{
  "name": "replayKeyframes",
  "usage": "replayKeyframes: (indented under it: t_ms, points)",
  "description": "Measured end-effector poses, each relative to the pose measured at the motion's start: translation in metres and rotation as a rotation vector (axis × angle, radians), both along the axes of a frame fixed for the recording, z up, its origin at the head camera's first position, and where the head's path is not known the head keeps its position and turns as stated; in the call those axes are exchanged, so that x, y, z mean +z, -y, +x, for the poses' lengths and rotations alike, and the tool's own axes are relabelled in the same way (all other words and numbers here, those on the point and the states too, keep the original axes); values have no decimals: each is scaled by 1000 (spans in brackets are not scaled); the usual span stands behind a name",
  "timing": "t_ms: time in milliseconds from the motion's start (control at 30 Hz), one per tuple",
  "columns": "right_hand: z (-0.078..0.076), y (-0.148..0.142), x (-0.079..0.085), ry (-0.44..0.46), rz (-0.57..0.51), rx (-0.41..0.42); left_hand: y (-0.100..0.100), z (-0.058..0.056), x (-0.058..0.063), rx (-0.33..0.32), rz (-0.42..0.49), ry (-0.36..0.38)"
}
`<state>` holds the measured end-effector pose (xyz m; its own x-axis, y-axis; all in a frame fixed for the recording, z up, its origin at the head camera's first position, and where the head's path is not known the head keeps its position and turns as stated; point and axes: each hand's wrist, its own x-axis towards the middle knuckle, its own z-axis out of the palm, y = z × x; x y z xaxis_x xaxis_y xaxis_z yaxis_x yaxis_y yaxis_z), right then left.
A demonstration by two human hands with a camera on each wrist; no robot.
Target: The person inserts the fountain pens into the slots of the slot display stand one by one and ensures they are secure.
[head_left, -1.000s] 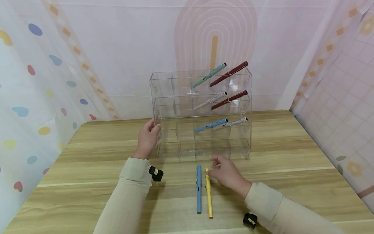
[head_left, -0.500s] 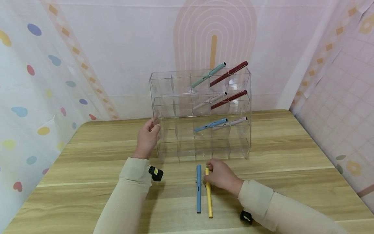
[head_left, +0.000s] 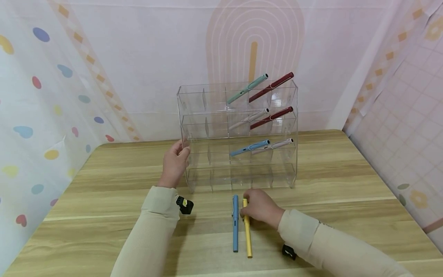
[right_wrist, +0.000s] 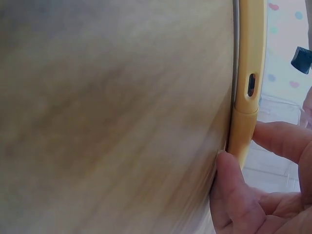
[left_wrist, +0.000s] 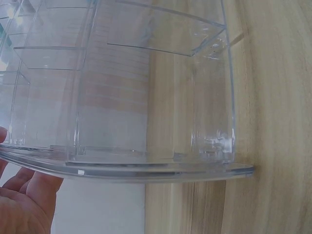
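Note:
My left hand (head_left: 174,163) holds the left side panel of a clear acrylic pen rack (head_left: 214,132), the thumb on the near side. In the left wrist view the fingers (left_wrist: 41,190) curl behind the panel's thick edge. On the table before the rack lies a yellow pen (head_left: 248,240), its clip end under my right hand (head_left: 262,207). The right wrist view has thumb and finger on opposite sides of the yellow barrel (right_wrist: 243,126), pinching it. Just left of it a blue pen (head_left: 235,227) lies nearly parallel, untouched.
Slanted in the rack's right-hand compartments are a green pen (head_left: 247,89), dark red pens (head_left: 271,87), pale pens and another blue pen (head_left: 250,148). The rack stands on a wood-grain table (head_left: 346,184), with patterned cloth (head_left: 155,57) behind and at both sides.
My right hand has moved left and slightly down onto the yellow pen's upper end, and its fingers have closed around it. The left hand and rack have stayed put.

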<state>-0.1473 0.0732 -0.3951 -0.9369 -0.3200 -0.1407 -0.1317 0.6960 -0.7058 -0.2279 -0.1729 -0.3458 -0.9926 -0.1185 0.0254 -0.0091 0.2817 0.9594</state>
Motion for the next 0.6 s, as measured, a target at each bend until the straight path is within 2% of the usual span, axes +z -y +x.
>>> replayKeyframes:
  t_ms: [367,500,600]
  points:
    - [-2,1,3,12,50,-15,1,0,1,-4,-14,7]
    - [-2,0,3,35,20,-31,1,1,1,-10,-10,9]
    - [-2,-2,4,84,-42,-58,1,1,1,-9,-9,9]
